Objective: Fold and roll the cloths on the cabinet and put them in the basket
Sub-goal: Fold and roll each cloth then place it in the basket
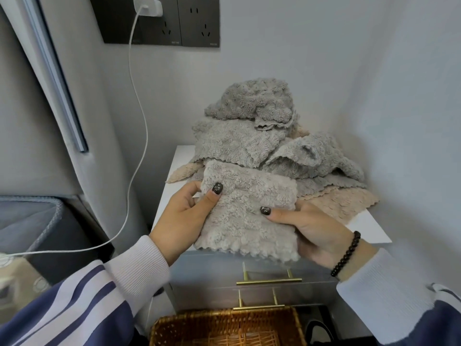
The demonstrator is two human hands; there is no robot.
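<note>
A folded grey-beige fluffy cloth (245, 211) is held over the front edge of the white cabinet (374, 233). My left hand (182, 216) pinches its left edge, thumb on top. My right hand (316, 233) grips its right side, thumb pressed on the cloth's face. Behind it, a heap of several grey cloths (254, 126) and beige cloths (344, 201) lies unfolded on the cabinet top. A wicker basket (159, 325) stands on the floor below the cabinet, at the bottom of the view.
The cabinet has drawers with brass handles (268, 280). A white charger cable (138, 121) hangs from a wall socket (162, 21) to the left. A bed edge (37, 221) fills the left side. Walls close in behind and to the right.
</note>
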